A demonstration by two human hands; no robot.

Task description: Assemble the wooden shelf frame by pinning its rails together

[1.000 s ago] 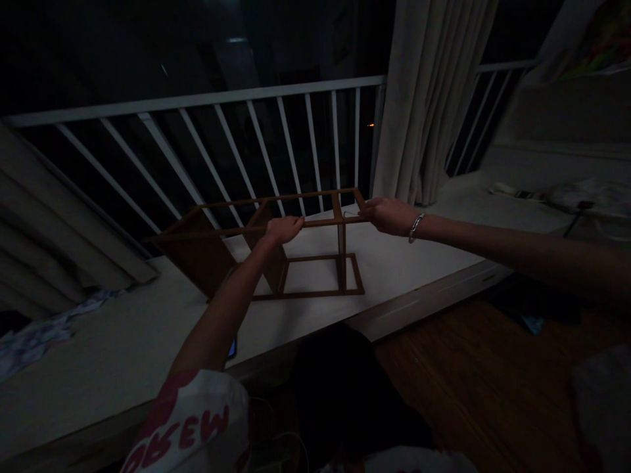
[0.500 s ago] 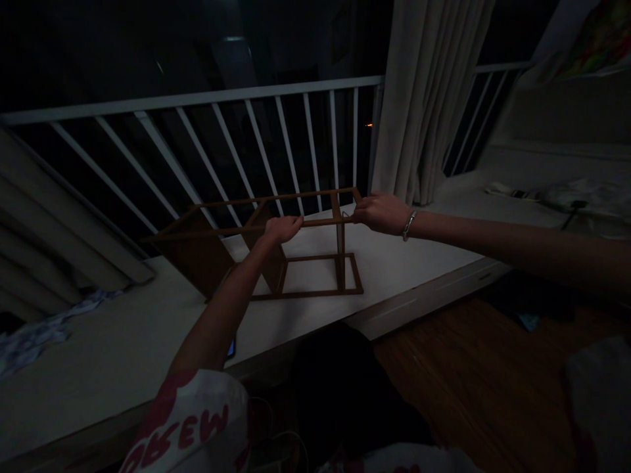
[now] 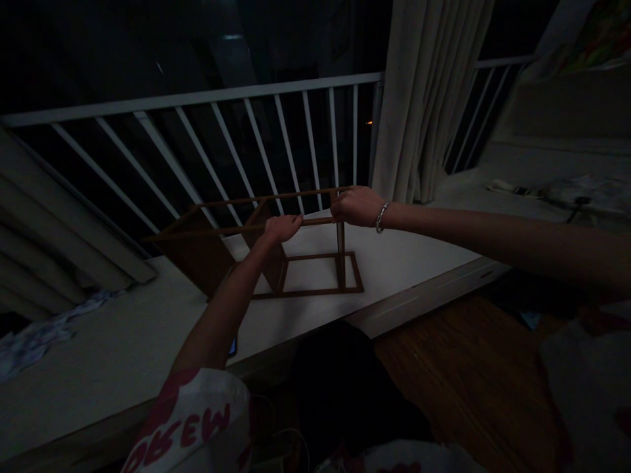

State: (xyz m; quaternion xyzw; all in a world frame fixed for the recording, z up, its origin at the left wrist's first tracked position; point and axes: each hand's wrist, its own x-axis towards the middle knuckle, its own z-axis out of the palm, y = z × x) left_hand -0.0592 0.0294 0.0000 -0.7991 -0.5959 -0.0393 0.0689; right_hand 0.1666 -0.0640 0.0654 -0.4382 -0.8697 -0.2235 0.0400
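A brown wooden shelf frame [image 3: 319, 293] lies on its side on the white ledge, its long rails running left to right and its panels upright between them. My left hand [image 3: 283, 228] is closed around the near upper rail at about its middle. Toward the right end of that rail, at the crosspiece, my right hand [image 3: 355, 205] is closed with bent fingers. A thin bent metal rod showed at its fingertips half a second ago; the hand now covers that spot. A bracelet [image 3: 381, 217] circles my right wrist.
White railing [image 3: 221, 98] stands behind the frame before a dark window. Curtains [image 3: 424, 98] hang on both sides. A phone [image 3: 233, 347] lies near the ledge's front edge [image 3: 394, 314], partly behind my left arm. Crumpled cloth [image 3: 39, 338] lies at the left.
My right hand has moved left along the frame's end to the crosspiece, hiding the thin bent metal rod. My left hand and the frame have stayed about where they were.
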